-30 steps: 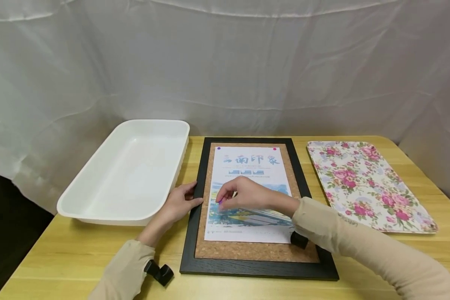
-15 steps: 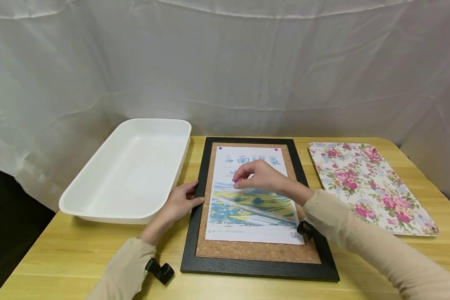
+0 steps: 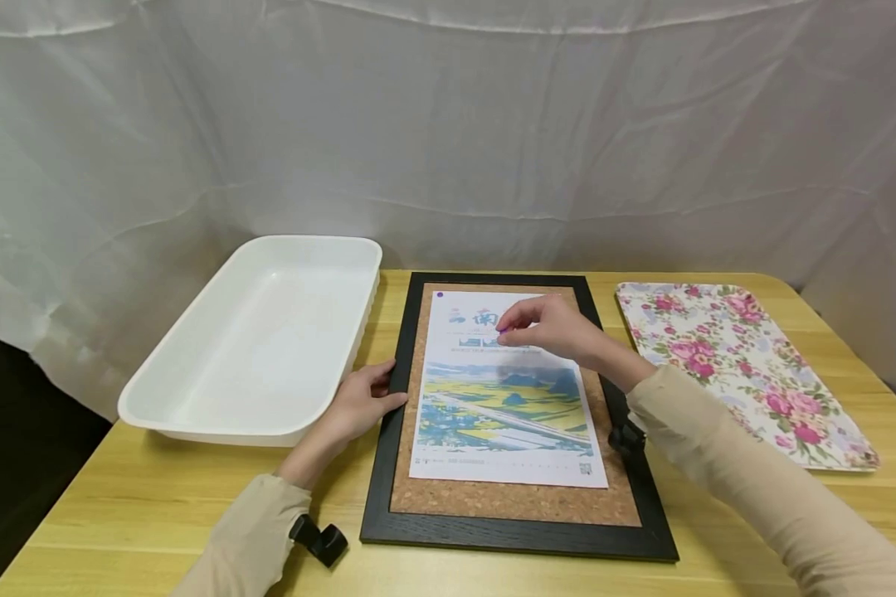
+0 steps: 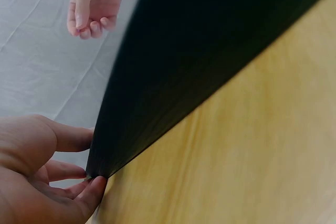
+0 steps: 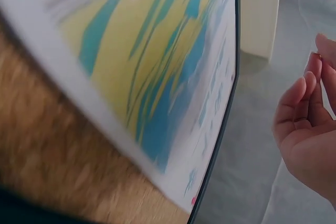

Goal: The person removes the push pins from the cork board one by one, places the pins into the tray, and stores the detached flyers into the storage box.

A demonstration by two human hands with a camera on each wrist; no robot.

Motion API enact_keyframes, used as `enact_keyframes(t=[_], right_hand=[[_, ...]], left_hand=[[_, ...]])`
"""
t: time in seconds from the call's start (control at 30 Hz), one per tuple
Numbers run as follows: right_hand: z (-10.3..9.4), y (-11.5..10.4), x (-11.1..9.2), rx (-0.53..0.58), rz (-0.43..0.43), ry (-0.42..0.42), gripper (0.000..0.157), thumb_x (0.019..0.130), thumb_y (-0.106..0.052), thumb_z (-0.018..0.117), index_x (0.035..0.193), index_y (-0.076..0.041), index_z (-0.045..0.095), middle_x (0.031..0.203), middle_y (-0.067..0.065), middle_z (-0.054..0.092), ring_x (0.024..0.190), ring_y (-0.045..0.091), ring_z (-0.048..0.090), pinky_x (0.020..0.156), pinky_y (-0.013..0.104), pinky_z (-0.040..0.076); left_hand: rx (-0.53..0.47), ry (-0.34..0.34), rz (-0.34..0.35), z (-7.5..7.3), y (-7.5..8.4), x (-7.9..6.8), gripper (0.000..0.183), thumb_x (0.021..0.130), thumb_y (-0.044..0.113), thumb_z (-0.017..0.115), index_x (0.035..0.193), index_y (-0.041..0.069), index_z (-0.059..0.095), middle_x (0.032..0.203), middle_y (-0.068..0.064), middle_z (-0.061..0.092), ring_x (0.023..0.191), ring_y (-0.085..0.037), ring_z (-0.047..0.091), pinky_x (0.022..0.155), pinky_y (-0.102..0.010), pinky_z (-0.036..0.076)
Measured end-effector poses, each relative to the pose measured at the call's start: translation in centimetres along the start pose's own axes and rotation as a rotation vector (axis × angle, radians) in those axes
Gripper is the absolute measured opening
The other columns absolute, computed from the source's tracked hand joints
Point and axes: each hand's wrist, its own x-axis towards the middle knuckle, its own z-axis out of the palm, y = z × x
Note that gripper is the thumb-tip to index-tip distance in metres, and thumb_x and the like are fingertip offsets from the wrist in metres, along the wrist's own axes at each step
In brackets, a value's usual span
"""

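A corkboard in a black frame lies on the wooden table, bearing a printed landscape poster. A purple pin marks the poster's upper left corner. The pink pin at its other top corner shows in the right wrist view and is hidden behind my hand in the head view. My left hand grips the frame's left edge between thumb and fingers. Above the poster's title, my right hand pinches a small purple pushpin, mostly covered by the fingertips.
Left of the board stands a deep white tray, close to my left hand. A flowered tray lies to the right. A pale curtain hangs behind the table.
My right hand has moved from the poster's left middle up and rightward to its title, still pinching the purple pushpin. The left hand has stayed on the frame.
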Motion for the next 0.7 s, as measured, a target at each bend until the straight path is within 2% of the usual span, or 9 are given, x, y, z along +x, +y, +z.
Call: enact_keyframes(t=[0.23, 0.5, 0.7], right_hand=[[-1.2, 1.5, 0.0, 0.000, 0.023, 0.080, 0.018, 0.085, -0.014, 0.076, 0.096, -0.001, 0.069, 0.090, 0.009, 0.063, 0.079, 0.024, 0.052, 0.071, 0.035, 0.047], [-3.0, 3.4, 0.2, -0.028, 0.177, 0.135, 0.024, 0.089, -0.024, 0.072, 0.103, -0.004, 0.068, 0.103, 0.012, 0.063, 0.090, 0.028, 0.051, 0.082, 0.040, 0.048], [-4.6, 4.4, 0.0, 0.015, 0.225, 0.185, 0.033, 0.092, -0.027, 0.068, 0.113, -0.002, 0.068, 0.115, 0.016, 0.061, 0.100, 0.034, 0.051, 0.092, 0.047, 0.045]], left_hand=[[0.001, -0.002, -0.007, 0.0, 0.0, 0.0, 0.064, 0.093, 0.005, 0.064, 0.147, -0.007, 0.031, 0.132, -0.026, 0.051, 0.117, -0.036, 0.053, 0.088, -0.041, 0.050], [-0.003, -0.003, -0.002, 0.0, -0.1, 0.0, 0.064, 0.093, 0.004, 0.064, 0.147, -0.008, 0.031, 0.132, -0.026, 0.051, 0.116, -0.036, 0.053, 0.089, -0.041, 0.050], [0.004, -0.005, 0.004, 0.0, 0.0, 0.0, 0.064, 0.093, 0.005, 0.064, 0.147, -0.008, 0.032, 0.131, -0.025, 0.052, 0.115, -0.035, 0.054, 0.088, -0.041, 0.050]])
